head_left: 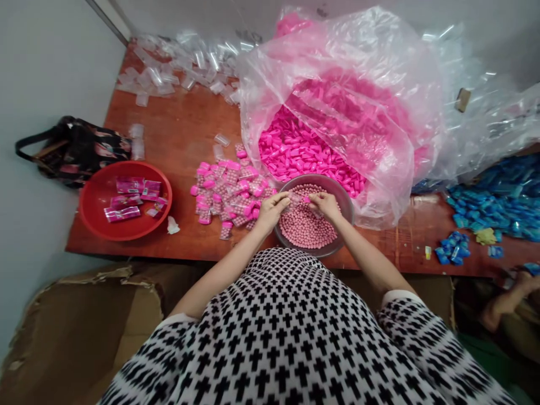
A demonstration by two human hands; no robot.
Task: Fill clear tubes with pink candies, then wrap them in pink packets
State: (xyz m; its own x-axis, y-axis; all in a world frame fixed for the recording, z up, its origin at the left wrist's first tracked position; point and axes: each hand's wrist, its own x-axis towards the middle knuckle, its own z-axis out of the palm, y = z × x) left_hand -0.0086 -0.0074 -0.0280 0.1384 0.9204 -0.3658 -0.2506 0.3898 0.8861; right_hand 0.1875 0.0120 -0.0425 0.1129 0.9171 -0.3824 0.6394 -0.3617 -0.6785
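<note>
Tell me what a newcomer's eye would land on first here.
Probably the big clear bag of bright pink caps, gaping open toward the back of the table. Next, the bowl of pink beads at the near edge, with the left hand and right hand over it. The red basin at the table's left end also stands out.

Pretty packed wooden table [177, 121], kinda reddish-brown. Big clear plastic bag [379, 53] sits toward the back, with a grey bowl [349, 211] right in front of it. Heap of pink-capped bead bottles [230, 194] left of the bowl, then a crumpled white scrap [172, 226] beside a red plastic basin [126, 230]. Loose clear containers [158, 76] scattered back left, small blue packets [485, 202] piled off right.
</note>
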